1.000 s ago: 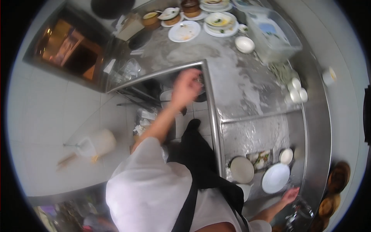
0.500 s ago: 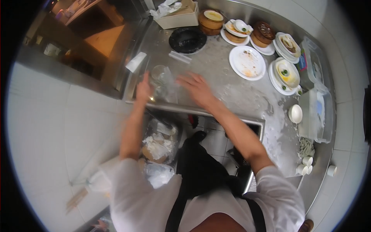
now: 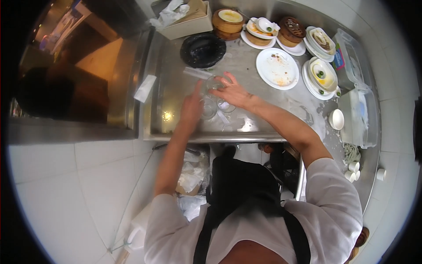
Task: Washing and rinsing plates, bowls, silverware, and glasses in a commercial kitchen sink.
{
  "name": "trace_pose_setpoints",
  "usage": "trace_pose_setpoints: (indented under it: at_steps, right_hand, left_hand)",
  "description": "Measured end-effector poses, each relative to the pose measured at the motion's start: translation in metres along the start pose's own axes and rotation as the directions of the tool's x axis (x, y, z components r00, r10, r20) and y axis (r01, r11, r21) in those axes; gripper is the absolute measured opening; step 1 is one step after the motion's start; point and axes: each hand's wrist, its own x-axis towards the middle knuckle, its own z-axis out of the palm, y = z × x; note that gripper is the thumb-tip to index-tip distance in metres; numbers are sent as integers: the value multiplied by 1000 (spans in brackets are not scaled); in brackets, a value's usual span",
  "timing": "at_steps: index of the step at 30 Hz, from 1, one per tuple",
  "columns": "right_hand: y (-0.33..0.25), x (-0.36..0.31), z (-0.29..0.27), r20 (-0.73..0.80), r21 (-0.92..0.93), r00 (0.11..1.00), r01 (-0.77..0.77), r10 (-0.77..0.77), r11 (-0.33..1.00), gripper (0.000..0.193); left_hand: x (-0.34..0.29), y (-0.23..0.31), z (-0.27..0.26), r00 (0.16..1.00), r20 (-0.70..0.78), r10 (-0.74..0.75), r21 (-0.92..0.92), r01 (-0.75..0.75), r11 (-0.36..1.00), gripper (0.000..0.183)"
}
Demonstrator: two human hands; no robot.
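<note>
Several clear drinking glasses stand close together on the steel counter (image 3: 171,92). My right hand (image 3: 235,93) reaches over them from the right, its bent fingers around the rim of the far glass (image 3: 214,82). Against the left side of the near glass (image 3: 207,109) is my left hand (image 3: 190,110), smeared by motion so its finger positions are unclear. Another glass (image 3: 225,106) sits partly under my right hand. Just beyond the glasses lies a clear plastic strip (image 3: 197,72).
A black bowl (image 3: 202,49) and a tissue-filled box (image 3: 187,25) stand at the back left. Bamboo steamers (image 3: 227,24) and dirty plates (image 3: 278,69) line the back and right, beside clear plastic tubs (image 3: 354,119). A white paper piece (image 3: 144,88) lies by the hatch.
Both hands have moved right. My right hand has come down around a glass, and my left hand has closed in beside it. The glasses now stand grouped between my hands.
</note>
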Motion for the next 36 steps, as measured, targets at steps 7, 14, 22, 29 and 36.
trace_pose_setpoints:
  at_steps: [7,14,22,29,36]
  right_hand:
    - [-7,-16,-34,75,297,989,102,-130,949,57]
    - [6,-2,-1,478,227,854,106,-206,968,36]
    - [9,-27,-12,231,379,921,-383,314,842,33]
    - [-103,-283,-196,-127,367,479,-791,868,490,42]
    - [-378,-709,-178,-221,278,-539,-833,813,-478,38]
  left_hand:
    - [26,17,3,975,161,151,-159,-126,979,90]
    - [-48,7,-67,913,-369,172,-55,-206,977,93]
    - [-77,0,-34,917,-339,-209,-541,-8,841,71]
    - [-14,-7,43,965,-105,239,281,-202,938,78]
    - [69,11,140,999,-30,22,574,-1,819,64]
